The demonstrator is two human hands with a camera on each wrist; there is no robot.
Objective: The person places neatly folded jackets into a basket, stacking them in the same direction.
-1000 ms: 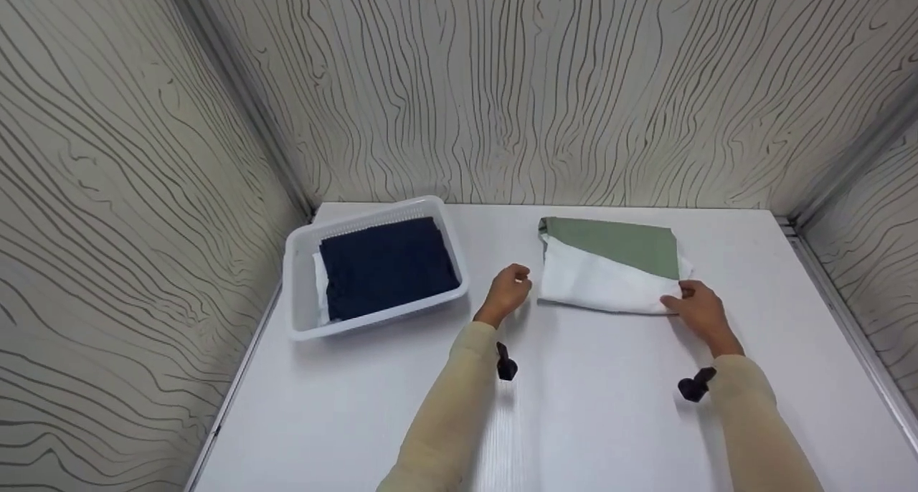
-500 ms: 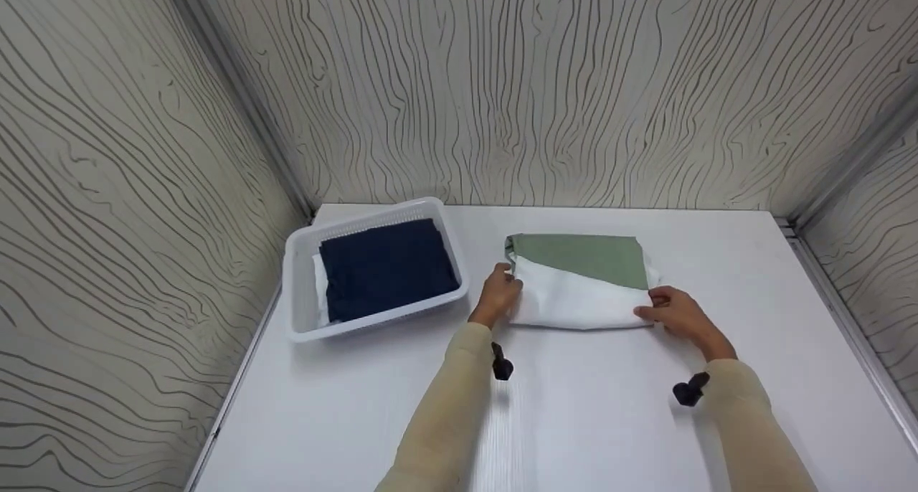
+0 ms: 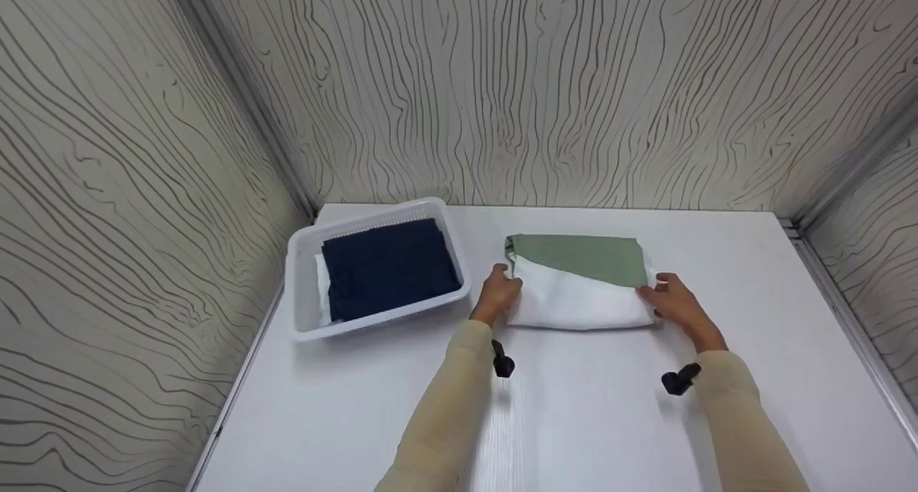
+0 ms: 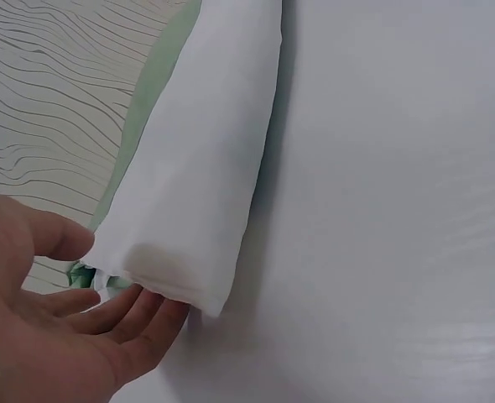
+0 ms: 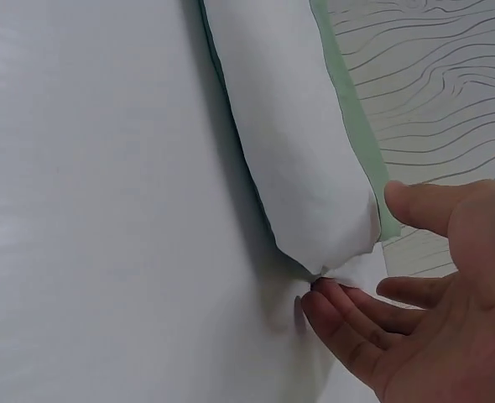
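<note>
A folded garment, white on its front part and green behind, lies on the white table between my hands. Its white part (image 3: 581, 298) and green part (image 3: 588, 255) both show in the head view. At its left end is my left hand (image 3: 497, 291); in the left wrist view the fingertips (image 4: 159, 315) slip under the white edge, with the thumb held apart above. My right hand (image 3: 678, 302) is at the right end. The right wrist view has its lower fingertips (image 5: 327, 306) at the garment's corner, the thumb spread away beside the green edge.
A white plastic basket (image 3: 290, 284) stands at the left, holding dark navy folded cloth (image 3: 391, 270) over a white piece (image 3: 323, 287). Wood-grain patterned panels (image 3: 502, 90) rise behind and on both sides of the table (image 3: 588, 420).
The garment slid left and slightly nearer, with the right hand at its end. The left hand came to its left edge. Since then, the right fingers have loosened and spread while the garment stays put.
</note>
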